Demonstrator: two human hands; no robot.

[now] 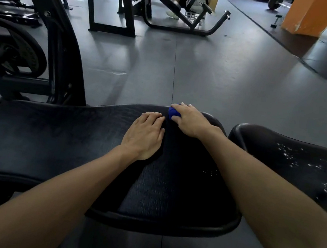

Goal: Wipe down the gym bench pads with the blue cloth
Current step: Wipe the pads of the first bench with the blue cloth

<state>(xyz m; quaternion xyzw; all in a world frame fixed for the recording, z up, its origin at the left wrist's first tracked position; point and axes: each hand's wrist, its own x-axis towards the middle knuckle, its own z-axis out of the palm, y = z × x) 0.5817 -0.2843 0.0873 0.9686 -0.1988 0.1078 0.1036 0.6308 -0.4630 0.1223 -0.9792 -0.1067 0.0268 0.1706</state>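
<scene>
Blue cloth (pixel 174 113) bunched at the far edge of the wide black pad (pixel 72 143), my right hand (pixel 189 123) curled over it, fingers gripping. My left hand (pixel 144 136) lies flat beside it, fingers straight, pressing the pad. Second pad (pixel 290 161) to the right, speckled with white droplets. Grey floor (pixel 207 71) beyond.

Both hands rest on the bench pad (pixel 72 143), left hand (pixel 144 137) just beside right hand (pixel 189 123).
</scene>
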